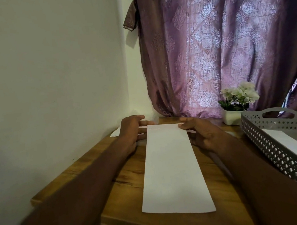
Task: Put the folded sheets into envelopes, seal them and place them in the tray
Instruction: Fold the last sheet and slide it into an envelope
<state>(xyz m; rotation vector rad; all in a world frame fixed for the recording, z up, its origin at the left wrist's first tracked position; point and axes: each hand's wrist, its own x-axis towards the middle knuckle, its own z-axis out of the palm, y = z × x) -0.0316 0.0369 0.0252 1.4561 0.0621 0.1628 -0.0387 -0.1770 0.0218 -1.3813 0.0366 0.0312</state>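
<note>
A long white envelope [171,166] lies lengthwise on the wooden table [123,187], its far end pointing at the wall. My left hand [133,131] holds the far left corner, fingers on the folded flap edge. My right hand [201,133] pinches the far right corner with thumb and fingers. A grey perforated tray [273,145] stands at the right, with a white envelope [296,147] lying inside it. Whether a folded sheet is inside the held envelope is hidden.
Another white paper [115,132] peeks out behind my left hand near the wall. A small white pot of white flowers [237,104] stands at the back, next to the tray. A purple curtain [229,41] hangs behind. The table's left edge runs along the wall.
</note>
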